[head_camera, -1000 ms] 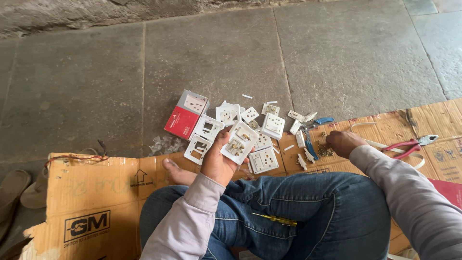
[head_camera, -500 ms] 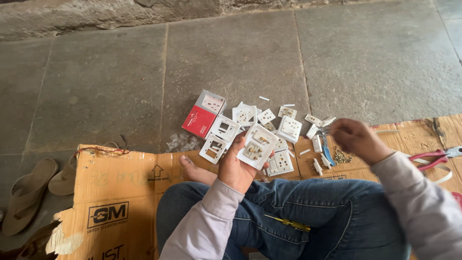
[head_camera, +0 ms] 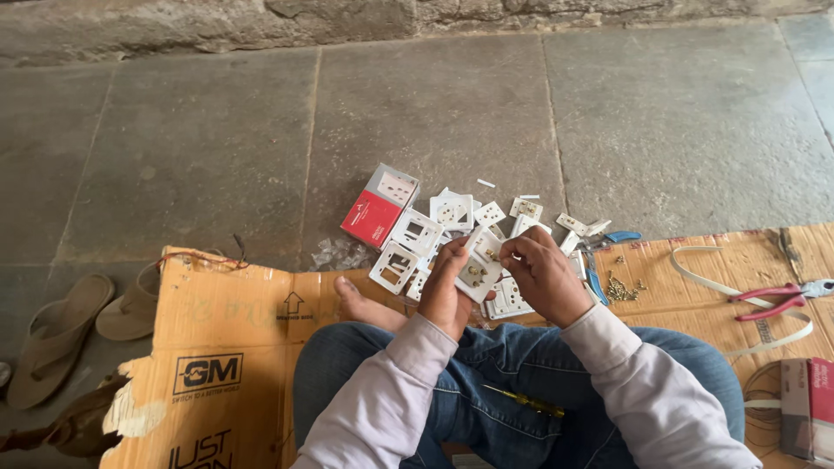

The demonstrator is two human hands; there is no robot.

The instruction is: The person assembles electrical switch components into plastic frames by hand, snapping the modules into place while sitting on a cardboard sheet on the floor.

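Observation:
I sit cross-legged on flattened cardboard [head_camera: 226, 347] in blue jeans. My left hand [head_camera: 447, 287] holds a white square socket plate [head_camera: 478, 267] by its left edge, back side up with brass parts showing. My right hand [head_camera: 540, 274] is at the plate's right edge, fingertips pinched on it or on a small part there; which, I cannot tell. Just beyond my hands lies a heap of white socket plates and frames [head_camera: 434, 221] on the stone floor. A yellow-handled screwdriver [head_camera: 526, 401] rests on my lap.
A red and white box [head_camera: 376, 208] lies left of the heap. Small brass screws [head_camera: 624, 287] and blue-handled pliers [head_camera: 604, 252] sit to the right, red-handled pliers [head_camera: 782, 297] and a white strip further right. Sandals [head_camera: 61, 326] lie at the left. A small box [head_camera: 804, 408] is at right.
My right hand came in from the screws on the right and met the plate. My left hand kept holding the plate and lowered it slightly toward me.

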